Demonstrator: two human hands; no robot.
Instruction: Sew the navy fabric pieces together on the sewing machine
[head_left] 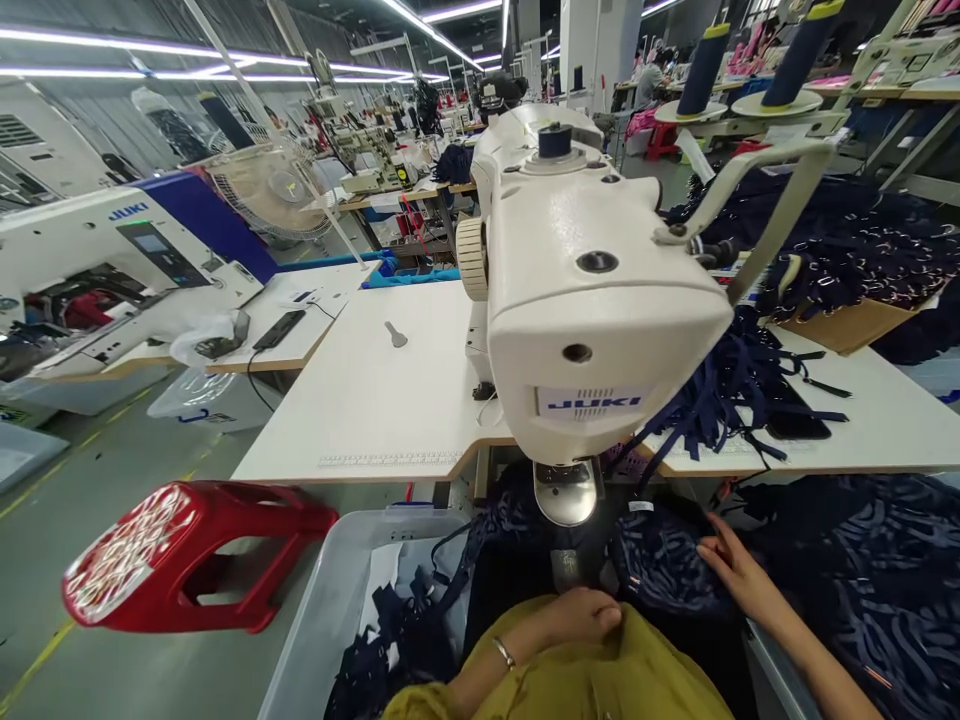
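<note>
A white JUKI sewing machine (600, 330) faces me, with its silver guard (566, 492) above a narrow dark arm (574, 560). Just below that arm, my left hand (585, 612) is curled close to my lap. Whatever lies inside its fingers is hidden. To the right of the arm is a navy patterned fabric piece (667, 560) with a small white label. My right hand (739, 570) grips its right edge between thumb and fingers. The part of the fabric near the needle is dark and hard to make out.
Navy straps (720, 390) and a phone (799, 415) lie on the white table (390, 410) to the right. Beneath it on the left, a clear bin (307, 610) holds strap pieces. More patterned fabric (892, 560) lies right; a red stool (217, 550) stands left.
</note>
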